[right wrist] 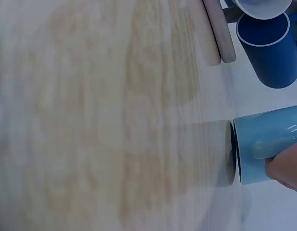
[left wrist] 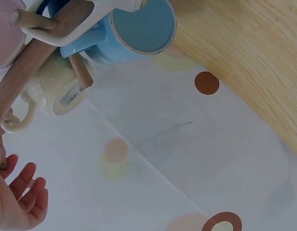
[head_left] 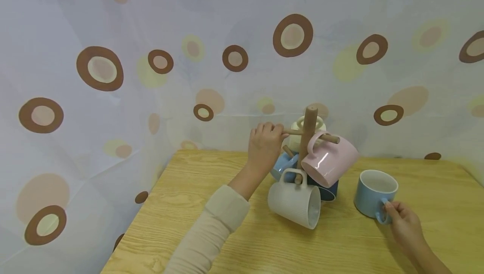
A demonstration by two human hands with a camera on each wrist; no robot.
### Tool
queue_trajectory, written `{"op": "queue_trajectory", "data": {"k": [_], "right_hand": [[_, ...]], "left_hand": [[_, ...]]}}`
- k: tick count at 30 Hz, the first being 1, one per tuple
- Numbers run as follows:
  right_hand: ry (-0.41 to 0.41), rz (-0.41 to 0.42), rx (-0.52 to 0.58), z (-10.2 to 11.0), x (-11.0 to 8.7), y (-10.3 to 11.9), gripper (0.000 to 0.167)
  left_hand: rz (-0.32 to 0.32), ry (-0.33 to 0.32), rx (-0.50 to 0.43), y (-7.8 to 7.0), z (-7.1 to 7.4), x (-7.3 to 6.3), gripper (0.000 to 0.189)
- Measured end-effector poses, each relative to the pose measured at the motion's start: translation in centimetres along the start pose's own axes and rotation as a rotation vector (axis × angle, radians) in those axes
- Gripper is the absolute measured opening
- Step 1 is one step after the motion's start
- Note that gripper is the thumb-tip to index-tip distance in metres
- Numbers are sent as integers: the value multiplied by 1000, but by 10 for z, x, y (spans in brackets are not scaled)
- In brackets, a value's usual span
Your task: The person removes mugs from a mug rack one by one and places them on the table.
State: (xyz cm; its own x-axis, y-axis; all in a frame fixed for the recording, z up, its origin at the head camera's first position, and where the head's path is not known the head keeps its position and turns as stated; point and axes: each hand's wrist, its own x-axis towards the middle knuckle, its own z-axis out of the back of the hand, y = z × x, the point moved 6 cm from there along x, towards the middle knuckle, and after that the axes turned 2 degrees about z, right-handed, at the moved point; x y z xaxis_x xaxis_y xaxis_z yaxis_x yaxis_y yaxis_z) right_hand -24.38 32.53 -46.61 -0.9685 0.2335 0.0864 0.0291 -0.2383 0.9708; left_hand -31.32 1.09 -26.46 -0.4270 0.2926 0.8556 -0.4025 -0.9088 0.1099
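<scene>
My left hand pinches the end of a peg on a wooden mug tree; its other fingers hang loosely curled in the left wrist view. On the tree hang a pink mug, a white ribbed mug, a dark blue mug, a light blue mug and a cream mug. To the right of the tree, my right hand grips the handle of another light blue mug. That mug is upright, its base at or just above the table; I cannot tell whether they touch.
The wooden table stretches left and right of the tree. Behind it hangs a white sheet patterned with brown, pink and yellow circles. The mug tree's base shows in the right wrist view.
</scene>
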Motion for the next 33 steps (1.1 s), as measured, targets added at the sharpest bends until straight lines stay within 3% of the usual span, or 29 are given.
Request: {"op": "queue_trajectory", "data": {"k": [4, 9, 16, 27, 33], "right_hand": [[38, -14, -208, 0, -1, 0, 33], [57, 3, -124, 0, -2, -2, 30], [82, -24, -252, 1, -1, -3, 36], [140, -44, -244, 2, -1, -5, 36], [138, -99, -273, 5, -1, -7, 44]], "left_hand": [[3, 6, 4, 0, -1, 0, 23], [7, 11, 14, 1, -1, -1, 22], [15, 16, 39, 0, -1, -1, 23], [13, 24, 24, 0, 0, 0, 22], [10, 5, 22, 0, -1, -1, 22]]}}
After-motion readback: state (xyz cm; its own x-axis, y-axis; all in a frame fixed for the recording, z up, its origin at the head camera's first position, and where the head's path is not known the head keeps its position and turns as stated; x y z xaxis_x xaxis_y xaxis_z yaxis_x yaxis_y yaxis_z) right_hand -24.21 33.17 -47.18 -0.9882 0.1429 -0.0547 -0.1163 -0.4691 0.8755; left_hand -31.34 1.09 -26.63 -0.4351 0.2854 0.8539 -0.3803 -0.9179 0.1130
